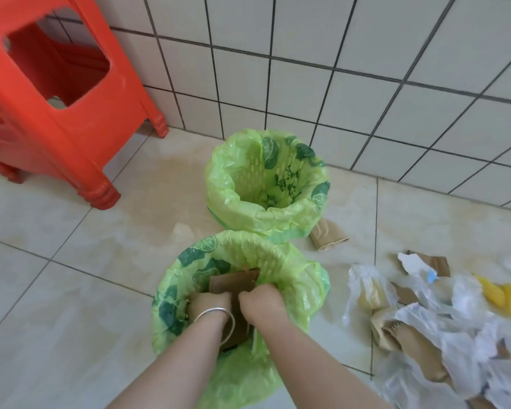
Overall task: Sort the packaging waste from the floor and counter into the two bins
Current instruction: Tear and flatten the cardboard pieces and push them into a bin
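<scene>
While the flat brown cardboard piece (233,283) is being pushed down inside the near bin lined with a green printed plastic bag (304,287), it is gripped from both sides: the left hand (208,305), with a silver bangle (219,315) at the wrist, and the right hand (263,299) are curled on it, close together and below the liner's rim. The step is judged best done by pressing the cardboard flat against the bin's inner wall, so that room is left, and by keeping the thin liner from being dragged down or torn by the card's corners. The liner's rim should be left folded over the edge when the hands are withdrawn.

Just behind the near bin, a second bin with the same green liner (219,178) is seen, holding little. To the right of the near bin a brown paper roll (328,234) lies on the floor tiles, and farther right a heap of clear plastic bags and brown paper scraps (431,326) waits unsorted. Behind and to the left, a red plastic stool (71,119) stands.

The fingertips, the cardboard's lower part and the bin's bottom are hidden. The heap is cut off at the frame's edge, and the counter is not in view.
</scene>
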`<state>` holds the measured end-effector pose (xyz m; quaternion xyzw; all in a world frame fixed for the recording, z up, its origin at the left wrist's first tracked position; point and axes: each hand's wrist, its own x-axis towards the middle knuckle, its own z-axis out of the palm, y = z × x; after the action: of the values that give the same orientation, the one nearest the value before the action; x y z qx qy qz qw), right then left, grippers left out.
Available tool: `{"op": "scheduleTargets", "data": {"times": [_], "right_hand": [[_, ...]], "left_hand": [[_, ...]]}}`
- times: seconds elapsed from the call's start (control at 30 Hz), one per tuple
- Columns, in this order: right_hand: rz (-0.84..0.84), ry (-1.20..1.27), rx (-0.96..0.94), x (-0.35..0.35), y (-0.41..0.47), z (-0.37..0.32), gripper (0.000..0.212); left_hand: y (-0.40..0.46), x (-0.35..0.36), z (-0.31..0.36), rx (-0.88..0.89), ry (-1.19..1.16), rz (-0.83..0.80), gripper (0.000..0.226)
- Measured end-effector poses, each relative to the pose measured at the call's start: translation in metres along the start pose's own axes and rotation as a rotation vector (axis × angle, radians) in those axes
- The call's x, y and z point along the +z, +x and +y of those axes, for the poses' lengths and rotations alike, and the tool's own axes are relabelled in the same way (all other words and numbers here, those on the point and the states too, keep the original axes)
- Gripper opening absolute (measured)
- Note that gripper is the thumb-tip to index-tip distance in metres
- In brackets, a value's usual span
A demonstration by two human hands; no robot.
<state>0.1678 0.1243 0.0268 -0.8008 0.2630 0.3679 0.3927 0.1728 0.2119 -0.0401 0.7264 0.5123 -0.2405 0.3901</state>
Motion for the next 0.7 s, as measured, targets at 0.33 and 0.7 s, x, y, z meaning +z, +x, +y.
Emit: {"op": "scheduleTargets", "data": {"times": [0.33, 0.7], "right_hand": [[0.298, 0.268, -0.293, -0.086, -0.11, 0.06, 0.032], [0.317, 0.135, -0.013, -0.17, -0.1, 0.26, 0.034]], "left_hand": [[-0.191, -0.004, 0.009, 0.956, 0.024, 0.119, 0.048], [-0.247, 0.138, -0.022, 1.067, 0.663, -0.421, 0.023]]}}
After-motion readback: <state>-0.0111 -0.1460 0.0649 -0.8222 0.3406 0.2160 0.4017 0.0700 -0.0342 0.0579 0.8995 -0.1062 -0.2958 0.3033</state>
